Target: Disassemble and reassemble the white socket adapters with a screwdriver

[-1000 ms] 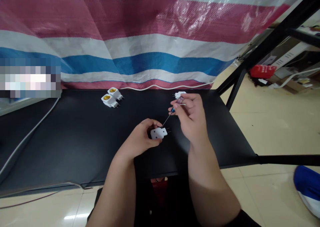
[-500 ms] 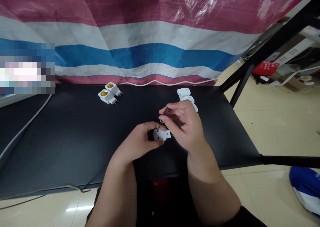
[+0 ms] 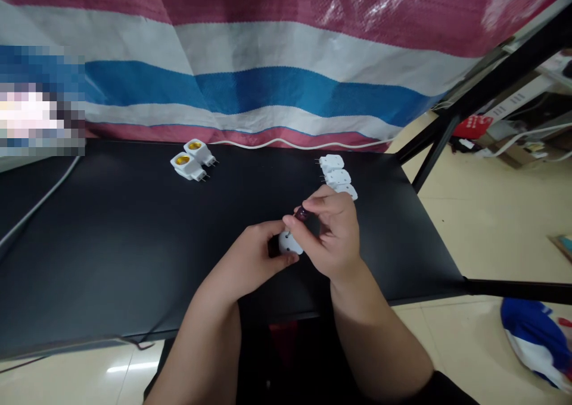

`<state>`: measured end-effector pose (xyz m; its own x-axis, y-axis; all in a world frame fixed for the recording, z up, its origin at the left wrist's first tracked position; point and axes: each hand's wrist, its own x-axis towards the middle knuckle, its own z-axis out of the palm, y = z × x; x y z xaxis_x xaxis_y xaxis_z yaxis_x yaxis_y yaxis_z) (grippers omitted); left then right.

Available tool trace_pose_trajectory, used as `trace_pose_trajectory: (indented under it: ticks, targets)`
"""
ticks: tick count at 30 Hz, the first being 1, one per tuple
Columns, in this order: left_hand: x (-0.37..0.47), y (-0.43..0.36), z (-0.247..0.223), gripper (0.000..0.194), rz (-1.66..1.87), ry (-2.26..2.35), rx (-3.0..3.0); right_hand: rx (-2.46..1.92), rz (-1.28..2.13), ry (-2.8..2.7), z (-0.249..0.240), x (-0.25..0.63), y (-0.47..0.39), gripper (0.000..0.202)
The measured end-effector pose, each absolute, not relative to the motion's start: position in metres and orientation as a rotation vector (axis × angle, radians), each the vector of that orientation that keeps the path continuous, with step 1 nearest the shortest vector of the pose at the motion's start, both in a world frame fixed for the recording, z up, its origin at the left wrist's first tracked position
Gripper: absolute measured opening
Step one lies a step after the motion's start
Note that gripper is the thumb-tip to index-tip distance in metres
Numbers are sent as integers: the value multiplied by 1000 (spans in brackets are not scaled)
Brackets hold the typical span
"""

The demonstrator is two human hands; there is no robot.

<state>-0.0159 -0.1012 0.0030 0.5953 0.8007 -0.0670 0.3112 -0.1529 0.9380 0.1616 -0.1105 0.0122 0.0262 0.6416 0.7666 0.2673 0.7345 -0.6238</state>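
Note:
My left hand grips a white plug-in lamp socket by its sides, its flat face with small dark holes turned up. Between the thumb and fingers of my right hand is a small screwdriver with a dark purple handle. Its shaft points down at a hole near the top of the socket's face; the tip is partly hidden by my fingers. Just beyond my right hand lie three similar white sockets, holes up and pins to the left.
Two white lamp sockets with gold screw threads stand at the back left of the black table. A white cable runs along the back edge before a striped sheet. A black metal frame borders the right.
My right hand has shifted slightly down over the socket, covering more of its right side. The screwdriver handle sits lower. The whole view has also shifted a little.

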Motion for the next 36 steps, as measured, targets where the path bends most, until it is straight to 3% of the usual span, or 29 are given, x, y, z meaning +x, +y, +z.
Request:
trace_pose_trajectory:
  ticks: [7, 19, 23, 27, 31, 36]
  targets:
    - [-16, -102, 4, 29, 536, 898, 1735, -727, 432, -1527, 11, 162, -109, 34]
    - [-15, -104, 8, 11, 454, 852, 1781, -429, 1328, -1338, 18, 163, -116, 15]
    - [-14, -106, 8, 21, 474, 795, 1765, -400, 1372, -1283, 16, 157, -119, 18]
    - [-14, -106, 6, 8, 468, 821, 1772, -399, 1368, -1256, 15, 155, -120, 16]
    - [-15, -105, 5, 13, 463, 846, 1783, -489, 1271, -1248, 14, 159, -116, 13]
    - [-14, -105, 5, 13, 517, 794, 1765, -531, 1343, -1335, 15, 163, -119, 37]
